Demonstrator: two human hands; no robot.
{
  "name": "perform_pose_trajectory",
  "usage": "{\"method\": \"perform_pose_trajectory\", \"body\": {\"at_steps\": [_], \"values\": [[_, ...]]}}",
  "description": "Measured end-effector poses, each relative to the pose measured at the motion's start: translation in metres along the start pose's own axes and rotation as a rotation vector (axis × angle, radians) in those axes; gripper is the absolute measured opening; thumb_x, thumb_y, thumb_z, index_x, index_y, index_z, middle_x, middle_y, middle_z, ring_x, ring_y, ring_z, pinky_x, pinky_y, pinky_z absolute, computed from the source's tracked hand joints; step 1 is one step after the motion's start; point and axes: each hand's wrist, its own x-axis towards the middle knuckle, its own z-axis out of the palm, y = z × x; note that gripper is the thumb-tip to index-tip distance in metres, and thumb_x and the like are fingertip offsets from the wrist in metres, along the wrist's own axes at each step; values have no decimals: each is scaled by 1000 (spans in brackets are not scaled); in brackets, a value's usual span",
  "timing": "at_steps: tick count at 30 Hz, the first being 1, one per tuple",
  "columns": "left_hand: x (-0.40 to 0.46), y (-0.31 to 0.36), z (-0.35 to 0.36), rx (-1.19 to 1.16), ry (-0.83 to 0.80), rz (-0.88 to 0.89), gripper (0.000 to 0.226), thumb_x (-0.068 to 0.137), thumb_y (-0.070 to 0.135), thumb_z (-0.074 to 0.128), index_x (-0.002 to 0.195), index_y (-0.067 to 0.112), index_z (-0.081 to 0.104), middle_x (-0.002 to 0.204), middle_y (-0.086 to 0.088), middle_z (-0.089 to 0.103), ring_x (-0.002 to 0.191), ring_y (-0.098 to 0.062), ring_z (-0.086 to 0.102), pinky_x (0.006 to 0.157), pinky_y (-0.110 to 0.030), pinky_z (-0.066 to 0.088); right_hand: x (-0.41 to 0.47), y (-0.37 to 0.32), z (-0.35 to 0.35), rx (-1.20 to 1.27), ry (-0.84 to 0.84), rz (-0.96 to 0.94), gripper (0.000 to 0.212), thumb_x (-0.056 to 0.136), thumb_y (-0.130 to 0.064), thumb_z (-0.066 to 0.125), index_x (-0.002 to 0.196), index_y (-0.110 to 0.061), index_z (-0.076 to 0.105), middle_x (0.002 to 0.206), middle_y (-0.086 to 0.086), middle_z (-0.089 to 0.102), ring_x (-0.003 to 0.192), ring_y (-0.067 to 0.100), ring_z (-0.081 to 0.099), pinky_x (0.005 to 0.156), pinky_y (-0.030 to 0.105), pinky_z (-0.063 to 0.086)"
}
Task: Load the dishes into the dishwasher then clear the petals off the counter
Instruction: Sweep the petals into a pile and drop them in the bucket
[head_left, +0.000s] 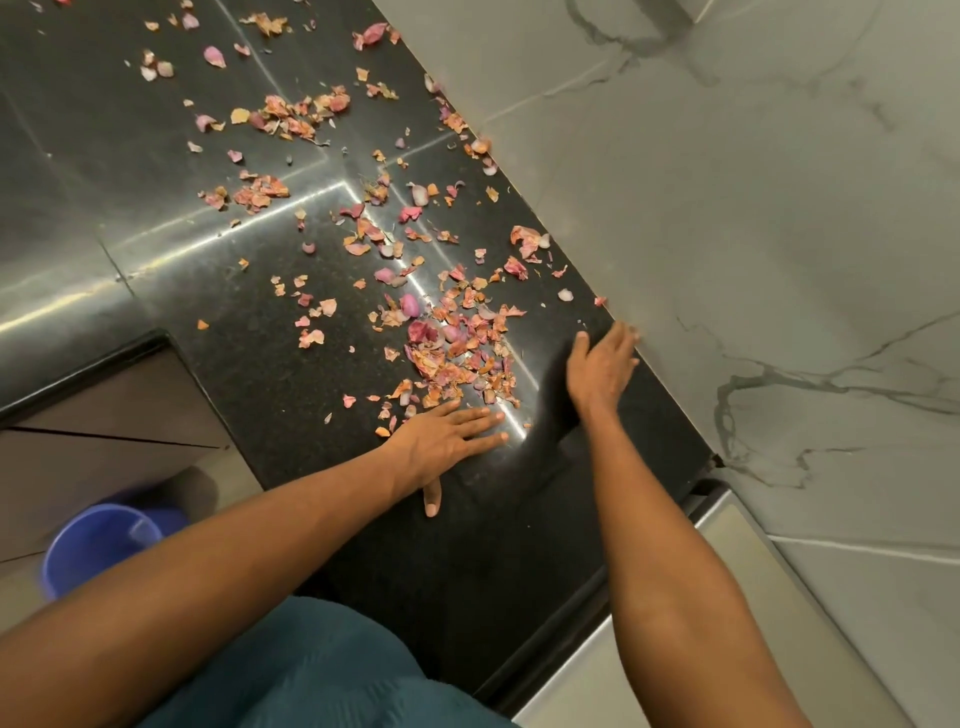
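Observation:
Dried pink and orange petals lie scattered over the black granite counter, thickest in a heap near the middle. My left hand lies flat on the counter just below that heap, fingers straight and pointing right, thumb hanging toward me. My right hand stands on its edge to the right of the heap, close to the wall, fingers straight and together. Neither hand holds anything. No dishes and no dishwasher are in view.
A grey marble-look wall runs along the counter's right side. A blue bucket stands on the floor at lower left, below the counter's edge. Brown cabinet fronts sit under the counter. A steel surface adjoins the counter at lower right.

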Motion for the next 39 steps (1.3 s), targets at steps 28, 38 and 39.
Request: {"method": "perform_pose_trajectory", "body": {"at_steps": [28, 38, 39], "values": [[5, 0, 0, -9, -38, -29, 145, 63, 53, 89, 158, 30, -17, 166, -1, -24, 152, -20, -22, 120, -44, -14, 14, -54, 16, 290, 57, -346, 41, 102, -10, 46, 141, -16, 57, 137, 3, 55, 127, 11, 53, 107, 26, 40], [7, 0, 2, 21, -40, -29, 146, 62, 57, 88, 158, 30, -20, 165, 0, -26, 152, -20, -22, 117, -42, -17, 4, -42, 30, -83, -343, -340, 74, 104, -65, 22, 165, -25, 8, 171, -1, -11, 157, 18, -16, 123, 54, -19], [7, 0, 1, 20, -42, -27, 147, 62, 57, 88, 158, 29, -20, 165, -1, -25, 152, -21, -22, 118, -42, -17, -12, -46, 32, -55, -352, -376, 73, 104, -65, 20, 165, -26, 8, 171, -2, -10, 156, 16, -16, 123, 52, -18]]}}
